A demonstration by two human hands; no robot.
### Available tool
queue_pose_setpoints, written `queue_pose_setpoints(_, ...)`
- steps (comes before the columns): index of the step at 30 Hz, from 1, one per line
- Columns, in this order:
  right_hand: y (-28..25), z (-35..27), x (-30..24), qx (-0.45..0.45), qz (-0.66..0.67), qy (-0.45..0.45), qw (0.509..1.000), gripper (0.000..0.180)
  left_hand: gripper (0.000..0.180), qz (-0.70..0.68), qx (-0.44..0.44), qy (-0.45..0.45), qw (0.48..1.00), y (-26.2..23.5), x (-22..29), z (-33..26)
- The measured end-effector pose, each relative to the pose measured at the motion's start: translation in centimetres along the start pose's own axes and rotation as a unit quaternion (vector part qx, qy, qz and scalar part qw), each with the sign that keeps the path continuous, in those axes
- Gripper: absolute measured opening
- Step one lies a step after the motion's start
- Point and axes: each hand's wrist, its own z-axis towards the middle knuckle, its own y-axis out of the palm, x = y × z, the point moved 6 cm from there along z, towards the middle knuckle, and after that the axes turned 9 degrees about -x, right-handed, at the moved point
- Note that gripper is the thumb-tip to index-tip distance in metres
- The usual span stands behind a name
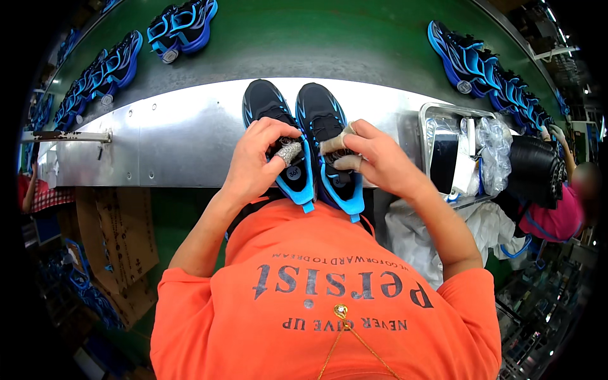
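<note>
Two black sports shoes with bright blue soles stand side by side on a shiny metal shelf [158, 136], toes pointing away from me. My left hand [256, 161] grips the lace and tongue area of the left shoe [269, 104], its taped fingertips pressed into the opening. My right hand [370, 155] does the same on the right shoe [320, 114], also with tape on two fingers. Both heels hang over the shelf's near edge, close to my orange shirt.
A green conveyor belt [316, 38] runs behind the shelf, carrying more blue-and-black shoes [183, 25] at the left and shoes [475, 63] at the right. A metal tray [437, 114] with plastic bags sits on my right. Another person in pink [560, 215] works further right. Cardboard [120, 240] lies lower left.
</note>
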Motion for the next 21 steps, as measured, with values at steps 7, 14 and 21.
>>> queue_pose_setpoints(7, 1.1, -1.7, 0.0, 0.14, -0.032, 0.073, 0.987, 0.033, 0.041, 0.064, 0.077, -0.004, 0.995, 0.0, 0.6, -0.2)
queue_pose_setpoints(14, -1.7, -1.2, 0.1, 0.116, 0.009, 0.079, 0.99, 0.018, 0.035, -0.015, -0.004, -0.003, 1.0, -0.3, -0.5, -0.5)
queue_pose_setpoints(21, -1.1, 0.4, 0.5, 0.084, -0.009, 0.076, 0.994, 0.015, 0.032, -0.007, -0.035, -0.012, 0.999, -0.7, -1.0, 0.2)
